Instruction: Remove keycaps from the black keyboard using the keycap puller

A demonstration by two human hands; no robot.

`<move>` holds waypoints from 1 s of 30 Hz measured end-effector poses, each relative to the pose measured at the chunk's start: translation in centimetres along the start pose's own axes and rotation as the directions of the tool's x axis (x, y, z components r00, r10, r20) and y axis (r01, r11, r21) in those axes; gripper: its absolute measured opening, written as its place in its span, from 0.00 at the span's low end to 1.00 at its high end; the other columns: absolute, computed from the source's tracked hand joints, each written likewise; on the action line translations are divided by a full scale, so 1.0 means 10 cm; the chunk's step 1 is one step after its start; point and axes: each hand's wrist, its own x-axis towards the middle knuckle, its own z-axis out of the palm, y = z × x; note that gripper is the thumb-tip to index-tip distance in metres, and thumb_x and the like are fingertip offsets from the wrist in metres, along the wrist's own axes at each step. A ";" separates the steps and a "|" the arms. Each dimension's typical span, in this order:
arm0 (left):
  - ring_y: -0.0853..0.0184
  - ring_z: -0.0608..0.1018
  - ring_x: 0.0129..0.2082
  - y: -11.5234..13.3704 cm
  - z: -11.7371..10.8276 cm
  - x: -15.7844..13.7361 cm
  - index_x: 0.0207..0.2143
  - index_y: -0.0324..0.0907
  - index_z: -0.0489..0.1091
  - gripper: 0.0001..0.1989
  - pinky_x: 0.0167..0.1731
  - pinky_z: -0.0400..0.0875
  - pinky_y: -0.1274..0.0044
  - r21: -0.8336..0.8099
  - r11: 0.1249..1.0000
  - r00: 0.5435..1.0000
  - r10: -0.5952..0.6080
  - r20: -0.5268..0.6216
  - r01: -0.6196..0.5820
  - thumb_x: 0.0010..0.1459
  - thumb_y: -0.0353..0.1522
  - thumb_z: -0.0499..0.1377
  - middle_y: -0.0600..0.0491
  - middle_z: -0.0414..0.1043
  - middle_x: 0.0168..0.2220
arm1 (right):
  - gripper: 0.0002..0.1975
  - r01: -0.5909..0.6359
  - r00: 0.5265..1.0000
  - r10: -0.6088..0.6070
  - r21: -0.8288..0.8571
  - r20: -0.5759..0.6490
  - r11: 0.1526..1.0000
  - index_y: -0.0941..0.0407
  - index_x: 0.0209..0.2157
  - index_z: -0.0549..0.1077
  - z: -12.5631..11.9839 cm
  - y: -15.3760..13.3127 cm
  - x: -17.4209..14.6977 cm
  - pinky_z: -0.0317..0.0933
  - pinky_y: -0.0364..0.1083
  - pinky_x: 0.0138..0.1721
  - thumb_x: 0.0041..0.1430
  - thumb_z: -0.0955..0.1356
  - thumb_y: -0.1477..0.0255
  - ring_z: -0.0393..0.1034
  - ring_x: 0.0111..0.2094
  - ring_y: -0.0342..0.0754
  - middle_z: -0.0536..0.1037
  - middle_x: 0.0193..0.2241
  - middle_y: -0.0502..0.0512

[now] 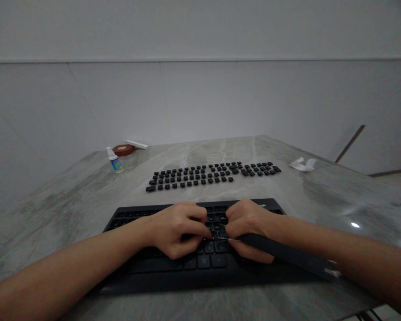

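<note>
A black keyboard lies on the grey marbled tabletop, with many of its keys hidden under my arms and hands. My left hand is closed over its middle, index finger and thumb drawn together near a key; whatever may be between them is hidden. In my closed right hand is a long flat black-handled tool, its thin metal tip reaching down to the keys beside my left fingertips. The handle slants back under my right forearm. Beyond the keyboard, several loose black keycaps are laid out in rows.
A small white spray bottle stands at the far left, near a reddish-brown box and a white strip. On the right lies a crumpled white item. A pale wall rises behind the table.
</note>
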 end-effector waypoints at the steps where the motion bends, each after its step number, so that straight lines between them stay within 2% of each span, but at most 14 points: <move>1: 0.68 0.68 0.24 0.00 0.00 0.00 0.38 0.38 0.74 0.13 0.26 0.65 0.75 -0.003 1.000 1.000 0.010 -0.005 -0.010 0.54 0.25 0.51 0.50 0.67 0.26 | 0.13 0.011 1.000 -0.011 -0.006 0.000 1.000 0.54 0.18 0.51 0.01 0.01 0.00 0.46 0.44 0.23 0.51 0.61 0.76 0.49 0.18 0.42 0.57 0.14 0.45; 10: 0.68 0.67 0.23 0.01 0.00 0.00 0.41 0.39 0.75 0.17 0.25 0.65 0.75 0.017 0.996 0.997 0.082 -0.014 -0.082 0.52 0.25 0.51 0.50 0.66 0.26 | 0.15 0.171 0.985 -0.169 -0.093 0.028 0.981 0.53 0.18 0.54 0.04 0.07 -0.03 0.46 0.46 0.23 0.52 0.64 0.75 0.45 0.17 0.41 0.59 0.12 0.43; 22: 0.69 0.67 0.23 0.01 0.00 0.00 0.41 0.40 0.75 0.16 0.24 0.65 0.76 0.015 0.997 0.997 0.074 -0.001 -0.074 0.52 0.26 0.51 0.50 0.66 0.27 | 0.13 0.103 0.994 -0.097 -0.200 0.042 0.974 0.54 0.18 0.60 0.04 0.01 -0.02 0.48 0.45 0.22 0.54 0.64 0.73 0.51 0.16 0.42 0.64 0.13 0.46; 30: 0.68 0.68 0.24 0.01 0.00 0.00 0.42 0.40 0.75 0.17 0.26 0.66 0.75 0.012 0.998 0.998 0.066 0.024 -0.067 0.52 0.26 0.52 0.50 0.67 0.28 | 0.13 0.162 0.985 -0.151 -0.155 0.078 0.975 0.54 0.18 0.60 -0.02 0.01 -0.02 0.47 0.45 0.23 0.56 0.62 0.73 0.50 0.16 0.42 0.63 0.12 0.46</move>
